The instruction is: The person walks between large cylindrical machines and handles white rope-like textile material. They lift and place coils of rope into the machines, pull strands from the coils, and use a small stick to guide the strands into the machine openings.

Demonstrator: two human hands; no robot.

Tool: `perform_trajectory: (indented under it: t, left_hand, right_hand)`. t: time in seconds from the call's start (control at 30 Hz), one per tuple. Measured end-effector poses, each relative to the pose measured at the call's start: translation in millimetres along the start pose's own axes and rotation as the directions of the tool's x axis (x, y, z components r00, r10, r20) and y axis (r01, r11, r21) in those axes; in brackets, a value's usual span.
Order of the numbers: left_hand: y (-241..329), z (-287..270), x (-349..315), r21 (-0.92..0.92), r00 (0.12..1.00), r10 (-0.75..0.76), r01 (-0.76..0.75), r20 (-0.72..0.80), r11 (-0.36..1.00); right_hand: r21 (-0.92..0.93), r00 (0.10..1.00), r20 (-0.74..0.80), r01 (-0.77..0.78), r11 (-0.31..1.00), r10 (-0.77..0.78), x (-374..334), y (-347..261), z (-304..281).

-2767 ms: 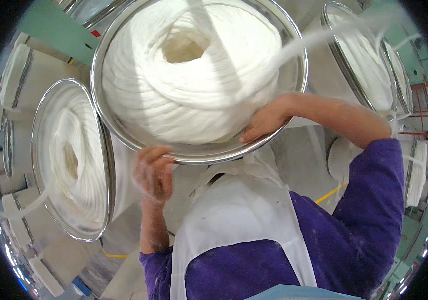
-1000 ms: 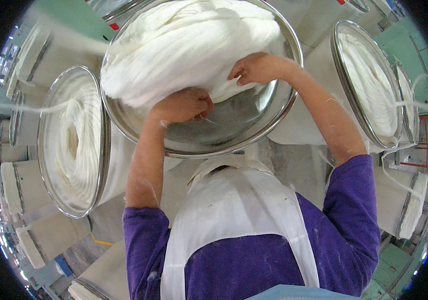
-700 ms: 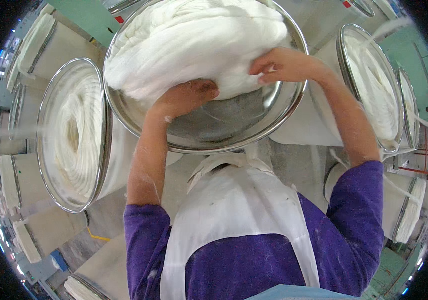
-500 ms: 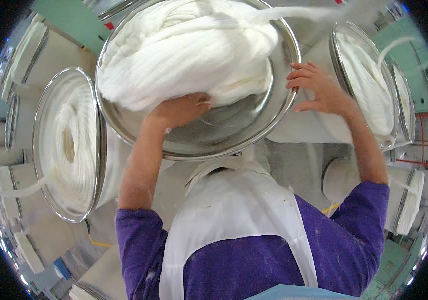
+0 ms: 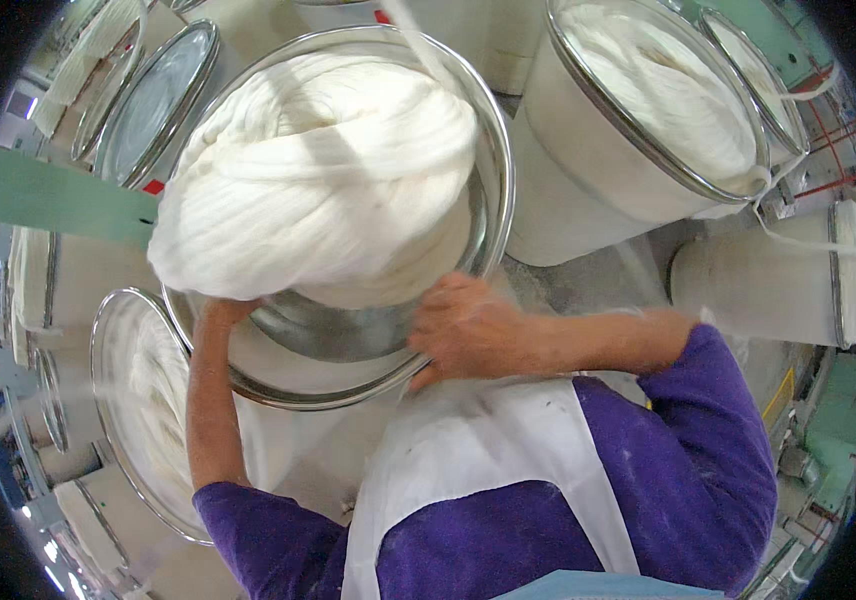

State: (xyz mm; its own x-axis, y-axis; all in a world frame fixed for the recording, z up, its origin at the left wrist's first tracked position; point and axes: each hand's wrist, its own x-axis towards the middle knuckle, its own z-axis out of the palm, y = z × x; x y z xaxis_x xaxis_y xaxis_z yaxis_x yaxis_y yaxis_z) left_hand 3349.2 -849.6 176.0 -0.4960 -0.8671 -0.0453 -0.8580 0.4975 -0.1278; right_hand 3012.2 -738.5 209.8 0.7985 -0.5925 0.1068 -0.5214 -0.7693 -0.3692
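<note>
A worker (image 5: pixel 508 525) curls a blurred right hand (image 5: pixel 463 325) at a can's rim (image 5: pixel 511 180), grip unclear. The left hand (image 5: pixel 231 310), beneath white fiber (image 5: pixel 328 200) heaped in the can, is too hidden to read.

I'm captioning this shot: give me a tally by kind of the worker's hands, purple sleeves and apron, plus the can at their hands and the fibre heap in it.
Left hand and right hand: 2
Sleeves: 2
Apron: 1
Can: 1
Heap: 1
Total: 7
</note>
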Motion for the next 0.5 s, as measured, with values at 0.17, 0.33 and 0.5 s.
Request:
perform_trajectory:
  t: [0.17,0.33,0.5]
  left_hand:
    - [-27.5,-31.6,3.1,0.067,0.854,-0.283,0.283,0.437,0.957]
    - [6.1,-49.8,-14.5,0.137,0.481,-0.373,0.456,0.794,0.879]
    - [105.2,-30.7,4.6,-0.569,0.637,0.306,0.259,0.708,0.780]
  right_hand:
    - [0.230,0.698,0.713,-0.328,0.916,0.071,58.5,51.4,-16.6]
    - [0.084,0.716,0.698,-0.053,0.995,-0.021,80.7,99.8,2.7]
    - [-0.145,0.883,0.466,0.006,0.989,0.063,82.6,97.9,38.9]
